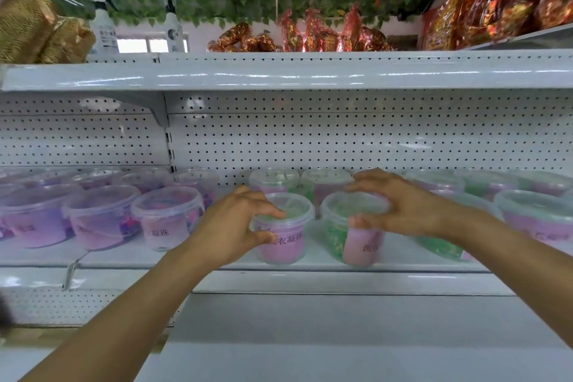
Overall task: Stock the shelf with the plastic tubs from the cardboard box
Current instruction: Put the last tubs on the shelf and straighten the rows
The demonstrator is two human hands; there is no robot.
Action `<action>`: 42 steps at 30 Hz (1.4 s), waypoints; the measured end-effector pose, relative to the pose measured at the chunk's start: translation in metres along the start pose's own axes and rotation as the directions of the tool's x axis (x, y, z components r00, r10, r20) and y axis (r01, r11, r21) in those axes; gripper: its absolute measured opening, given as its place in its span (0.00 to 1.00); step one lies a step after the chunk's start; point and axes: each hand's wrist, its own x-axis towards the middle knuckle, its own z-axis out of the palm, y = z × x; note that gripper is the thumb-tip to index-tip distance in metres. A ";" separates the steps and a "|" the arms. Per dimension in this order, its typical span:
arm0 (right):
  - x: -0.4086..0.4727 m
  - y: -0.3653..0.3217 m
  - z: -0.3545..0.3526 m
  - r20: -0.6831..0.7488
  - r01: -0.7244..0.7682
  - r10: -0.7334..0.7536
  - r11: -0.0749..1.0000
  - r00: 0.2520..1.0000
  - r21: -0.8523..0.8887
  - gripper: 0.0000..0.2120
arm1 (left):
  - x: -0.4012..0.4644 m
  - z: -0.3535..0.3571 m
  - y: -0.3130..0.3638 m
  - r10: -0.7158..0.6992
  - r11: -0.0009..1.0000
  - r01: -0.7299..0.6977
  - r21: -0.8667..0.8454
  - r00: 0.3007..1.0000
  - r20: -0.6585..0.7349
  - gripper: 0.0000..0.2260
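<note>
Left hand (238,223) grasps a pink-labelled tub (283,231) at the shelf (217,260) front edge; right hand (400,205) grasps the green tub (353,226) just beside it. Both apparently seated. Advise squaring labels outward, aligning rims, before letting go.

1. White painted metal shelf (279,264) gleams, smooth and glossy.
2. Matt white perforated metal back panel (341,140) sits behind.
3. Clear plastic round tub with pink label (286,239) looks smooth, slightly frosted.
4. Crinkled red-and-gold foil packets (310,37) glitter up top.
5. White plastic spray bottle (104,28) looks matt.
</note>
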 end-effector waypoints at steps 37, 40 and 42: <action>0.019 -0.008 0.055 -0.174 -0.161 0.127 0.966 0.977 -0.201 0.27 | 0.013 0.007 -0.017 -0.089 0.996 0.089 0.027 0.996 0.008 0.19; 0.018 -0.012 0.050 -0.143 -0.164 0.133 0.960 0.981 -0.227 0.28 | 0.014 0.000 -0.016 -0.119 0.991 0.123 -0.057 0.991 0.069 0.20; 0.019 -0.015 0.044 -0.121 -0.153 0.126 0.958 0.985 -0.242 0.27 | 0.022 -0.007 -0.017 -0.157 0.952 0.169 -0.257 0.985 0.067 0.18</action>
